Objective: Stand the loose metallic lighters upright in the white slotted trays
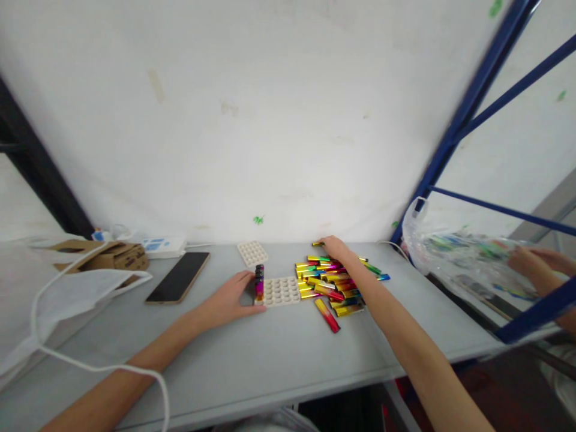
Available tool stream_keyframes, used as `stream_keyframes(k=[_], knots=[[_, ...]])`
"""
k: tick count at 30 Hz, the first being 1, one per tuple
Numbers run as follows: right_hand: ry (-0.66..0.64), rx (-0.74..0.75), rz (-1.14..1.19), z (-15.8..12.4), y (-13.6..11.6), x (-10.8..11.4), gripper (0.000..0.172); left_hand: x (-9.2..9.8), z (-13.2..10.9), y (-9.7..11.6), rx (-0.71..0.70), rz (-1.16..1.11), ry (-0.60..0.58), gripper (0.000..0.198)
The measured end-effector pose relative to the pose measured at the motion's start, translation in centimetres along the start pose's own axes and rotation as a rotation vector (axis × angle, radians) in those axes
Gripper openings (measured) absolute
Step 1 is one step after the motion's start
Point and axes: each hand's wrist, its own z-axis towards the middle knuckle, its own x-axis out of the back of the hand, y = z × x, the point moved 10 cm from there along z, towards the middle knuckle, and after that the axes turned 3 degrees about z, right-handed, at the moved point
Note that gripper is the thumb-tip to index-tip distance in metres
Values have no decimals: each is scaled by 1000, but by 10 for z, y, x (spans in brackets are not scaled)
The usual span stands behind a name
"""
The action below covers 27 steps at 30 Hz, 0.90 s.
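My left hand [229, 298] rests on the grey table [252, 354], its fingers and thumb against the left edge of a white tray with round holes [281, 291]. A few colourful sticks [259, 283] stand upright in that tray's left end. My right hand [335, 247] reaches to the far side of a pile of shiny multicoloured sticks [330, 282] and pinches one yellow stick [317, 244] at its end. One red and yellow stick [327, 315] lies apart, nearer me.
A second holed tray [252, 252] lies by the wall. A phone [179, 277], a cardboard box [108, 255], a power strip [157, 245] and a white bag [67, 294] are at left. At right, another person's hands [535, 261] hold a plastic bag [454, 255] beyond a blue frame [454, 132].
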Motion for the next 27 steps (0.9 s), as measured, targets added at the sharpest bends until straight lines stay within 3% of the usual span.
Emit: stream_keyframes(k=[3, 6, 8, 10, 13, 16, 21, 23, 27], knots=[[41, -18, 50, -8, -5, 17, 33, 0, 0, 2, -7, -10, 1, 70], [133, 56, 195, -25, -26, 43, 41, 0, 0, 2, 13, -18, 4, 71], [267, 136, 487, -43, -44, 64, 43, 2, -1, 3, 18, -29, 13, 69], [337, 145, 807, -59, -55, 70, 44, 3, -1, 5, 18, -37, 13, 68], [332, 50, 1092, -73, -71, 53, 45, 3, -1, 8, 20, -38, -4, 66], [296, 50, 1169, -83, -92, 38, 53, 5, -1, 9, 30, -40, 4, 66], [9, 133, 1418, -96, -130, 16, 48, 2, -1, 10, 16, -43, -16, 69], [-63, 87, 1532, -100, -137, 9, 50, 2, -1, 11, 2, -40, -14, 70], [-49, -89, 1589, -101, -137, -5, 63, 4, -2, 12, -2, -33, -8, 67]])
